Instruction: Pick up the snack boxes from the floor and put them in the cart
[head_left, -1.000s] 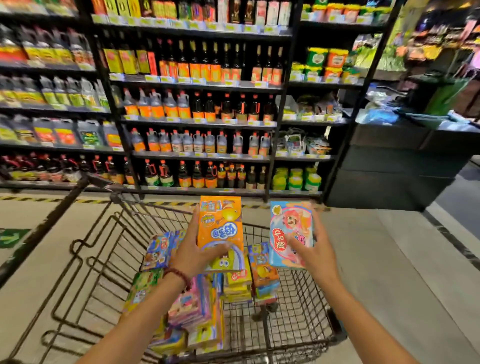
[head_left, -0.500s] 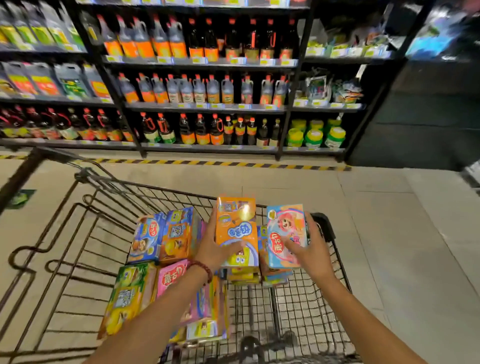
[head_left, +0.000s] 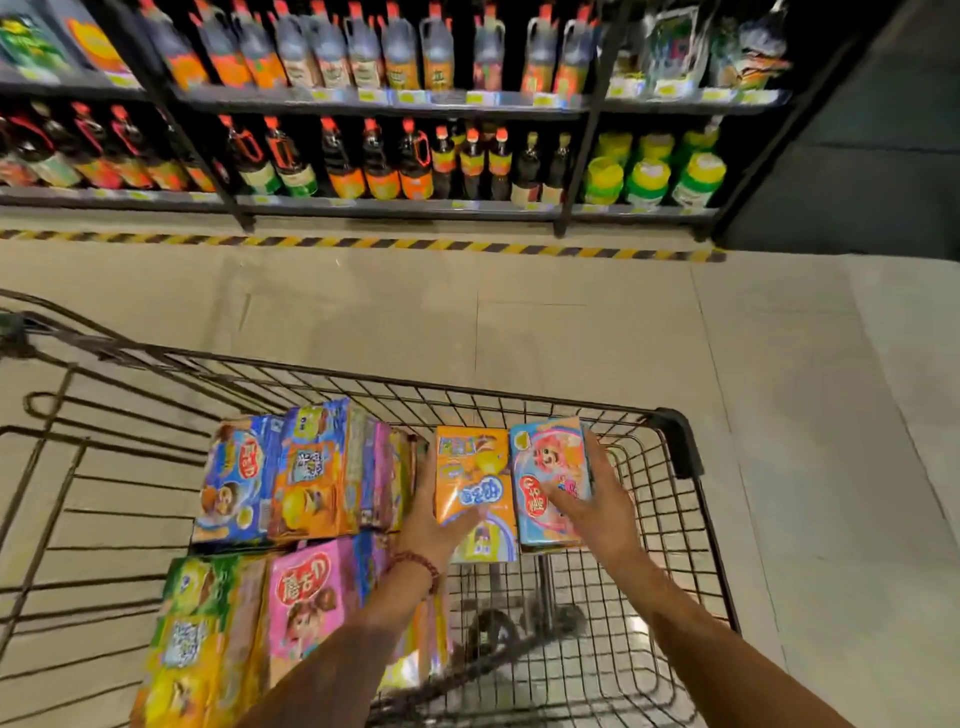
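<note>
Left hand (head_left: 431, 512) grips orange snack box (head_left: 475, 488), right hand (head_left: 597, 499) grips blue-pink snack box (head_left: 550, 480); both boxes low inside cart (head_left: 670, 441), at far right corner. Rows of boxes (head_left: 291, 473) fill cart's left side. Judgement: well along; these 2 not yet released. Visible floor (head_left: 519, 306) shows no boxes.
</note>
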